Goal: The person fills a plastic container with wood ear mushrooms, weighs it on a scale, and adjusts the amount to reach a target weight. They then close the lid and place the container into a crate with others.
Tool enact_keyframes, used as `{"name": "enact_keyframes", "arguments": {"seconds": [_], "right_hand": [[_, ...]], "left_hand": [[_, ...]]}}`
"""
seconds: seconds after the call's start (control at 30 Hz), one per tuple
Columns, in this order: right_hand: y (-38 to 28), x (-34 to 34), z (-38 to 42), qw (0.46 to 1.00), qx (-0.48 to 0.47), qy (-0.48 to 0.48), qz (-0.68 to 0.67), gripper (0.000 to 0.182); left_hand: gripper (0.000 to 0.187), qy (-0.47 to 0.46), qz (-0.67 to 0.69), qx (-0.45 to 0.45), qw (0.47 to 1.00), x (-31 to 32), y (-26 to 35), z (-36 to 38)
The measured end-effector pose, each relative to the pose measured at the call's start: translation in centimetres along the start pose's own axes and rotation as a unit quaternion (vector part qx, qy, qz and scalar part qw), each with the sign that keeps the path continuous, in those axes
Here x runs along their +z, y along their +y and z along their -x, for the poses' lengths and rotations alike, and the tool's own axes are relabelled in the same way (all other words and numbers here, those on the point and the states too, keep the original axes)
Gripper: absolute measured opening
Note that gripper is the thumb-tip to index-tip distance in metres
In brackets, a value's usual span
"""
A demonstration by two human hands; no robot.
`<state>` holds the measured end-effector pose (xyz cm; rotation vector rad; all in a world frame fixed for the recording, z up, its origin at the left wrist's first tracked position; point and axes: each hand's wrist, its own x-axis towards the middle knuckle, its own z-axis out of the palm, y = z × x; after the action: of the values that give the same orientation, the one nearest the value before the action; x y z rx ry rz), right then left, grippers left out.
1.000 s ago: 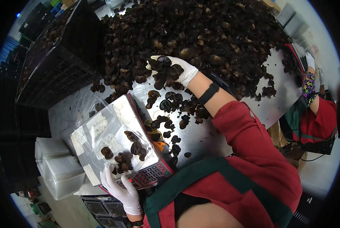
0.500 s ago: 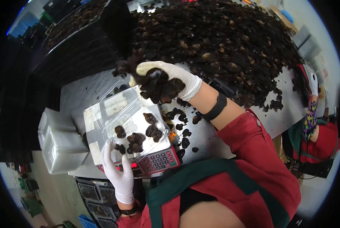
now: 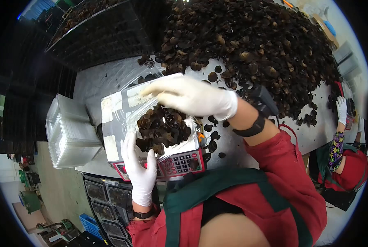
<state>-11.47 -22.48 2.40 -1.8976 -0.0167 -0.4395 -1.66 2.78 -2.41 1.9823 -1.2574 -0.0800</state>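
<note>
A heap of dark wood ear mushrooms lies in a clear plastic container on a scale with a red keypad panel. My right hand, in a white glove, is stretched over the far side of the heap with its fingers extended; nothing shows in its grasp. At the near left corner of the container, my gloved left hand rests with thumb and fingers spread apart beside the mushrooms. The container's clear lid stands out toward the back, partly hidden by my right hand.
A large pile of wood ears covers the back of the metal table. Stacked clear containers stand left of the scale. A black crate is behind them. Loose pieces lie right of the scale. A co-worker's gloved hand is far right.
The clump that my right hand held has come down into the container, which now holds a bigger heap. My right hand has let go and flattened out; the left stays at the container's corner.
</note>
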Motion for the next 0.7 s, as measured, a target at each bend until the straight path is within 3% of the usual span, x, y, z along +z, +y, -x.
{"name": "enact_keyframes", "arguments": {"seconds": [0.1,0.23,0.3,0.43,0.57,0.63,0.7], "right_hand": [[0.9,-2.3,1.4,0.991,0.091,0.049,-0.081,0.043],[0.6,-4.4,3.4,0.965,0.208,0.1,-0.123,0.047],[1.9,-4.4,4.4,0.962,0.214,0.106,-0.133,0.047],[2.5,-3.1,5.3,0.962,0.17,0.123,-0.177,0.046],[0.8,0.2,4.0,0.983,0.029,0.042,-0.174,0.039],[-0.8,1.0,3.1,0.987,-0.001,-0.053,-0.155,0.034],[0.1,1.8,3.0,0.986,0.018,-0.058,-0.156,0.031]], "left_hand": [[0.067,-0.005,-0.003,-0.012,1.0,-0.6,0.2,-0.3],[0.069,0.023,-0.055,0.032,0.998,-1.3,1.4,-1.7],[0.061,0.021,-0.061,0.091,0.994,-1.4,1.7,-2.2],[0.046,-0.084,-0.139,0.174,0.971,-0.5,3.4,-3.6],[0.039,-0.119,-0.147,0.16,0.969,0.3,3.7,-4.5],[0.034,-0.119,-0.158,0.176,0.964,0.5,3.4,-4.9],[0.029,-0.128,-0.162,0.182,0.961,0.6,3.5,-5.1]]}}
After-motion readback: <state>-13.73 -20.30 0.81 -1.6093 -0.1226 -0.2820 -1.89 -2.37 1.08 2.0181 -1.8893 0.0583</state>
